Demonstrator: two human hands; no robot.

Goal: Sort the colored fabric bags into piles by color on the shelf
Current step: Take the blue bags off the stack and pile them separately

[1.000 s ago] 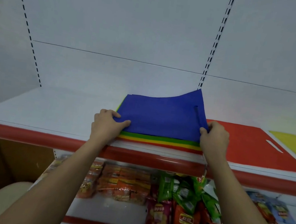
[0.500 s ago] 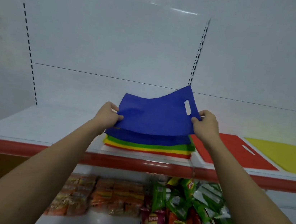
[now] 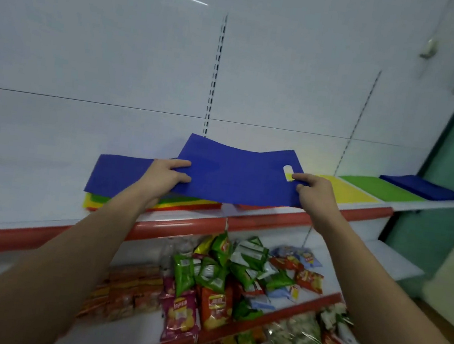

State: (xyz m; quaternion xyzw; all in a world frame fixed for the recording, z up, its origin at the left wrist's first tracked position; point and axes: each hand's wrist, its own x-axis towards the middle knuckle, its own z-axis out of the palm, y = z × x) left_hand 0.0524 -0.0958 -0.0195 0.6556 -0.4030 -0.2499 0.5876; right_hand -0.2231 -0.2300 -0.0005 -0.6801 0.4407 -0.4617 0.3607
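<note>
2 hands (image 3: 169,175) – 1 lifted blue bag (image 3: 237,173), 4 sorted piles (image 3: 420,187)

The white upper shelf (image 3: 29,197) has a red front lip. On its left part lies a mixed stack of fabric bags (image 3: 120,183), blue on top with green, yellow and red edges showing beneath. Further right lie a red bag (image 3: 247,207), a yellow bag (image 3: 347,189), a green bag (image 3: 379,189) and a blue pile (image 3: 420,187). The lower shelf (image 3: 123,334) carries snack packets (image 3: 217,283).
</note>
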